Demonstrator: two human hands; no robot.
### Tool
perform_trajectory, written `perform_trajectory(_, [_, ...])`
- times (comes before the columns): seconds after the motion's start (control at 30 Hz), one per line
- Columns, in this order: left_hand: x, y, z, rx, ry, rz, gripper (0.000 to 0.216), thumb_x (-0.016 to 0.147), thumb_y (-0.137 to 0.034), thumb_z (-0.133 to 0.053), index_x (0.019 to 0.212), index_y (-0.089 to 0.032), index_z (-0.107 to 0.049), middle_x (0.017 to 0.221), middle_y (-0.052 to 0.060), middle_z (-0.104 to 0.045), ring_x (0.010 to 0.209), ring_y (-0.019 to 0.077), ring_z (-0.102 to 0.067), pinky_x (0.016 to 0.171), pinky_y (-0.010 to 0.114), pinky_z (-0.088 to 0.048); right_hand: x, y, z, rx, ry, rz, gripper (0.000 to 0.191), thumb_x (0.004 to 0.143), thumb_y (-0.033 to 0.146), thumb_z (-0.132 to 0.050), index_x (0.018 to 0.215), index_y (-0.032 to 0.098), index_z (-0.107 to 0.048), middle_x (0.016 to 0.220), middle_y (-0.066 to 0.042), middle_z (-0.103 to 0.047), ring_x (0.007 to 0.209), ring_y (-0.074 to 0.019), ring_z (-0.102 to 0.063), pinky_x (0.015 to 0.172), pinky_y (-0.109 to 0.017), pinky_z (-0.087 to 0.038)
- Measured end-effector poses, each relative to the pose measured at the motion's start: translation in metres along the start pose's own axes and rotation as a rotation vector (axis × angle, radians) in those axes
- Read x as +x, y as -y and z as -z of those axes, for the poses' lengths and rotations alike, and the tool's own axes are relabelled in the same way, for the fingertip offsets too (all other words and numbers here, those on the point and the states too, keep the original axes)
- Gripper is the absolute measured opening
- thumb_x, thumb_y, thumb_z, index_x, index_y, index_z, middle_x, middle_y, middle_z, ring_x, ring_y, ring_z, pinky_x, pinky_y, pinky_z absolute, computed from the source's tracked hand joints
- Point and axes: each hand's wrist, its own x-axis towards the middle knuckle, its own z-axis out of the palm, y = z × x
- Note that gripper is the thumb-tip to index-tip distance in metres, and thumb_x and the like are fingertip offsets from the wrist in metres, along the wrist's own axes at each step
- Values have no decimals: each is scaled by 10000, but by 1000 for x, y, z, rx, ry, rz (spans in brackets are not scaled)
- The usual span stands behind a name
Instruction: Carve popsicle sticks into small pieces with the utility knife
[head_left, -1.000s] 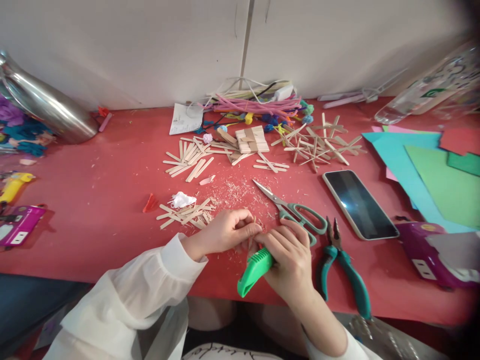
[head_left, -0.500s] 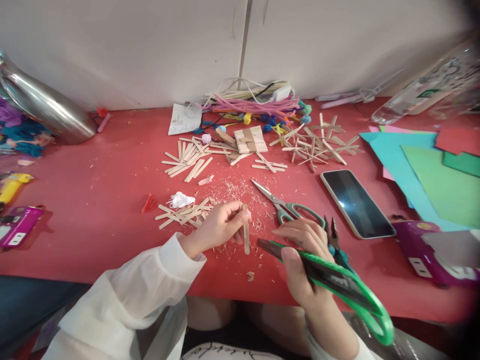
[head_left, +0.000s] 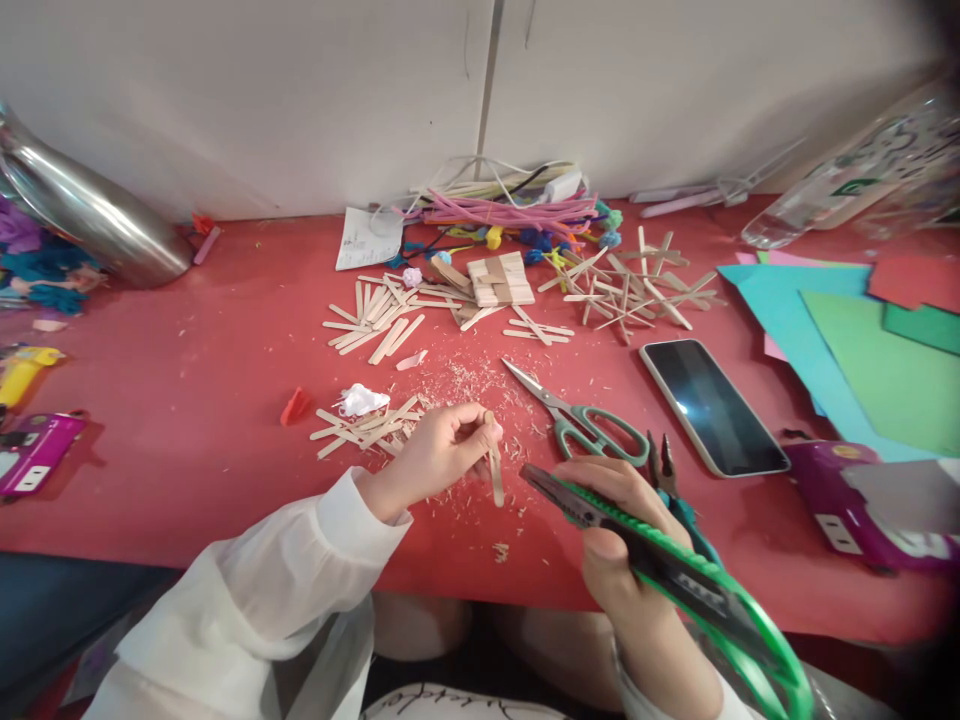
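My left hand (head_left: 454, 445) is closed, pinching a wooden craft stick (head_left: 496, 478) that points down over the red table. In my right hand (head_left: 630, 520) is a green and black utility knife (head_left: 637, 540), its tip directed left toward the stick with a small gap between them. My fingers wrap its body and the thumb lies along its near side. Scissors (head_left: 574, 415) with grey-green handles lie just beyond my right hand. Pliers (head_left: 671, 490) with teal handles are beside that hand, partly hidden. Wood shavings (head_left: 501, 552) are scattered around and below the stick.
Craft sticks (head_left: 371, 425) lie in several heaps, near a white crumpled piece (head_left: 362, 400). At right are a phone (head_left: 712, 405), coloured paper (head_left: 847, 350) and a purple case (head_left: 832, 505). A steel bottle (head_left: 105, 215) leans at left; pink pipe cleaners (head_left: 510, 212) lie by the wall.
The knife and my right hand have shifted slightly right and turned, with the tip a little higher. The stick's lower end has tilted slightly right. My left hand stays nearly in place.
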Motion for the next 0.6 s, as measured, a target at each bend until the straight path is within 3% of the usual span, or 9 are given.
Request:
perform_trajectory(0.07, [1,1,0,45,5,15,212,869,-329,-463,732,-170,-491,643,-13,-562,583,112,-588,543,216,-473,1,2,1,14,6,-27,349,859,511,-438,912,204,-594,825,-50,-622,758,-181,-613,655,-319,-483])
perform_trajectory(0.2, [2,2,-1,245,-45,1,106,831,-268,-525,889,-191,-480,667,-29,-558,616,127,-581,563,232,-456,4,12,3,-39,61,-65,34,814,224,-581,846,215,-590,845,-27,-633,772,-148,-630,709,-272,-488])
perform_trajectory(0.4, [1,0,-2,654,-130,-27,132,814,-274,-584,899,-193,-523,729,-11,-604,689,159,-589,618,271,-430,2,19,5,-61,115,-116,87,807,154,-541,826,230,-578,864,-20,-631,792,-136,-635,733,-253,-493])
perform_trajectory(0.6, [6,5,-1,836,-100,-107,117,793,-242,-628,829,-174,-540,706,-14,-589,720,157,-571,676,278,-435,-6,11,-2,-18,153,-103,121,794,138,-548,861,234,-579,866,-19,-625,771,-128,-634,712,-240,-504])
